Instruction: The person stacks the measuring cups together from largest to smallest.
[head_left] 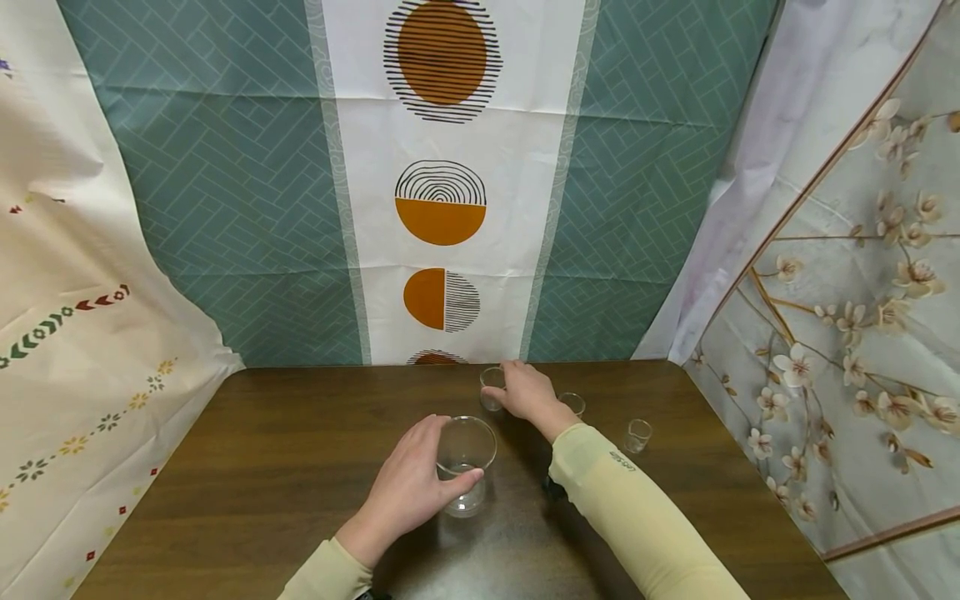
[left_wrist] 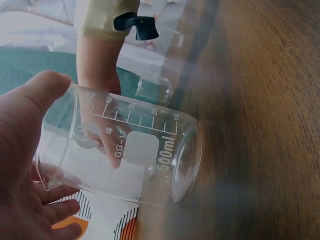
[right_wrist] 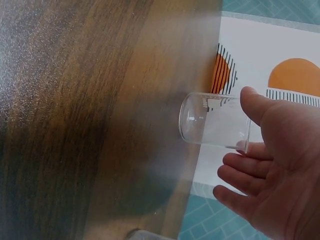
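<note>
My left hand (head_left: 408,483) grips a large glass beaker (head_left: 468,493) near its rim, thumb on one side and fingers on the other. In the left wrist view this beaker (left_wrist: 172,150) shows white graduations and a 500ml mark, and looks bare inside. Farther off, by the table's back edge, my right hand (head_left: 534,398) holds a smaller glass beaker (head_left: 491,400) at its rim. The right wrist view has the thumb and a finger pinching the small beaker (right_wrist: 215,120), the other fingers loosely bent. Both beakers stand upright, close over the table.
Beside the right forearm is another small beaker (head_left: 572,404), partly hidden by the wrist. A still smaller beaker (head_left: 638,436) stands farther right on the brown wooden table (head_left: 285,467). Patterned cloth (head_left: 630,183) hangs behind the table, with more cloth along both sides.
</note>
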